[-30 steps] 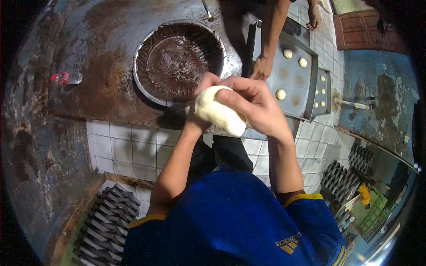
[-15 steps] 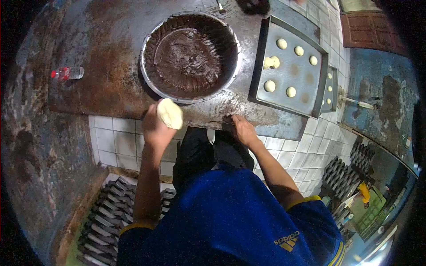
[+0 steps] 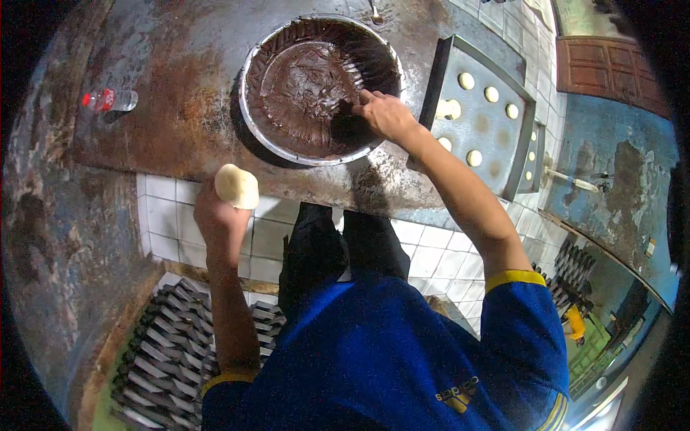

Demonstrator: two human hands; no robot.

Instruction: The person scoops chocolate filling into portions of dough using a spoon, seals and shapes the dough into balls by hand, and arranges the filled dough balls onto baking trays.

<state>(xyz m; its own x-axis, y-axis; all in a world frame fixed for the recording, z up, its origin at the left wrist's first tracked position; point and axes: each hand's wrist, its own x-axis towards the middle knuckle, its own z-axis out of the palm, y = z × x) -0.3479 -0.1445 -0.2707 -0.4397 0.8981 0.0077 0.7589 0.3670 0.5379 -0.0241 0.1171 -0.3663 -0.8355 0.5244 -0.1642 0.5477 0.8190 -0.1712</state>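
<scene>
My left hand (image 3: 218,221) is wrapped round a lump of pale dough (image 3: 238,188), held just off the table's front edge. A round metal bowl (image 3: 248,122) stands on the table, its inside coated with dark brown paste (image 3: 302,93) that looks like chocolate. Over the bowl's right side reaches my right hand (image 3: 387,116), fingers bent down and drawn together close to the paste. Whether they hold any paste is hidden. To the right lies a baking tray (image 3: 481,108) with several pale dough balls (image 3: 474,158) spaced out on it.
A plastic bottle with a red cap (image 3: 109,100) lies on the left of the stained table (image 3: 172,136). Behind the bowl is a small utensil (image 3: 376,13). A second tray (image 3: 532,169) with dough balls sits beyond the first. A tiled wall (image 3: 273,215) drops below the table edge.
My right hand has gone from the table's front edge up over the bowl's right side. My left hand, still gripping the dough, has shifted left, away from the bowl.
</scene>
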